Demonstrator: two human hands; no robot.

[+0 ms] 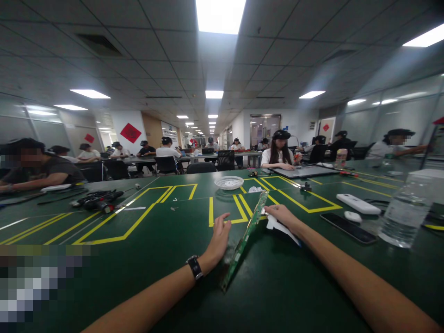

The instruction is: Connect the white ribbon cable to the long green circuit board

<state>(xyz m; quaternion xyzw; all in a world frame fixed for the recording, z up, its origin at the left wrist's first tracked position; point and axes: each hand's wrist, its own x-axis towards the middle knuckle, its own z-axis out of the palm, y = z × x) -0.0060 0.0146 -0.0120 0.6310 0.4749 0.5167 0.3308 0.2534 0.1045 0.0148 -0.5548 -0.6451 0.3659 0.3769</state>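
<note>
The big green surface (149,259) is under everything. Over it, between the two hands, is a long, thin green board (244,240) with little parts on it. It leans, with its far end up high and its near end down low. I cannot tell if the low end touches the surface.

The board looks light and stiff, so it should not flop like cloth. It may crack if bent hard, and the little parts could get knocked off. Its flat face may be a bit slippery. The long edges look like the best place to hold it, with soft pinches.

The left hand (217,240) is just to the left of the board. Its fingers are loose and a little curled, with nothing in them. The right hand (282,216) is at the board's right edge, near the high end. Its fingers pinch a soft white sheet (277,225) there. I cannot tell if they pinch the board too.
</note>
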